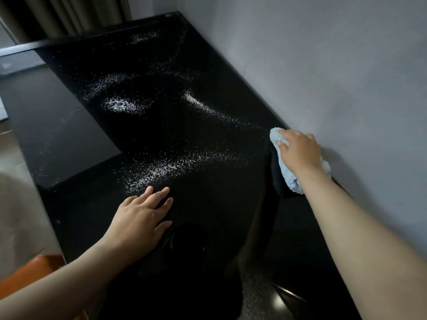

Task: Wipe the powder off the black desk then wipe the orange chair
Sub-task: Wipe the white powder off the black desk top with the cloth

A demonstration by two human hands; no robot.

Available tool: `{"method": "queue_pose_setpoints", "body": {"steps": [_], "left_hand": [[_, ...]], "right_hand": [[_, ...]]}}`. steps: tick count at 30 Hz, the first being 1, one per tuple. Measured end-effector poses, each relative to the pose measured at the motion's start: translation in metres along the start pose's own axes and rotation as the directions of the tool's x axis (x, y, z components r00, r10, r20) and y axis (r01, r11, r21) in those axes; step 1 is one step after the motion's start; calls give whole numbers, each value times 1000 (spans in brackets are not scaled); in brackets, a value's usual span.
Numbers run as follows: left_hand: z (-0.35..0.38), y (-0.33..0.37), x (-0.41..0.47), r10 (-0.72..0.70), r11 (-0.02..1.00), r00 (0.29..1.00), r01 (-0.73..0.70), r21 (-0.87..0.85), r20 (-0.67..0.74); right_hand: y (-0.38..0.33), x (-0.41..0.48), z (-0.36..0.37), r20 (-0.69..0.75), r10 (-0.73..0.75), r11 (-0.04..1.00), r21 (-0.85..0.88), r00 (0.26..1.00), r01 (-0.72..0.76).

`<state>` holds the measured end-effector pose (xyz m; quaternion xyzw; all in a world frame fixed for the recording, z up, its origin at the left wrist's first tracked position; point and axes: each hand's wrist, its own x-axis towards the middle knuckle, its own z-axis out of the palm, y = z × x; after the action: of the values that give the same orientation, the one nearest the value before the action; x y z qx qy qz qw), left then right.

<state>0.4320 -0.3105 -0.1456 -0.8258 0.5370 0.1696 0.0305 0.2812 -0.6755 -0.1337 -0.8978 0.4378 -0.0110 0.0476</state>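
Powder (pixel 159 172) streaks the black desk (pixel 219 202); right hand (pixel 298 151) grips blue cloth (pixel 275 135), left hand (pixel 141 215) flat.

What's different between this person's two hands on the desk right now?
The left hand lies flat with its fingers spread and holds nothing, while the right hand grips a bunched light blue cloth. The left hand is nearer the person, just short of a patch of white powder. The right hand reaches farther, beside the grey wall. Both are down at the surface of the black desk.
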Motion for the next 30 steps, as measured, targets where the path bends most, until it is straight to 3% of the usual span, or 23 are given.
{"method": "queue_pose_setpoints", "body": {"steps": [7,18,21,30], "left_hand": [[-5,-1,-4,-6,1000,999,6,7,43],[-3,-7,-13,-9,962,1000,2,-273,-27],[-2,-20,-24,-41,966,989,3,-259,-140],[11,-71,-61,-106,988,989,93,-127,-102]], "right_hand": [[-40,-30,3,14,-68,998,-4,998,68],[-74,-68,11,64,-88,996,-26,994,90],[-84,-81,14,60,-101,994,-29,993,103],[-117,-116,21,48,-128,992,4,991,127]]}}
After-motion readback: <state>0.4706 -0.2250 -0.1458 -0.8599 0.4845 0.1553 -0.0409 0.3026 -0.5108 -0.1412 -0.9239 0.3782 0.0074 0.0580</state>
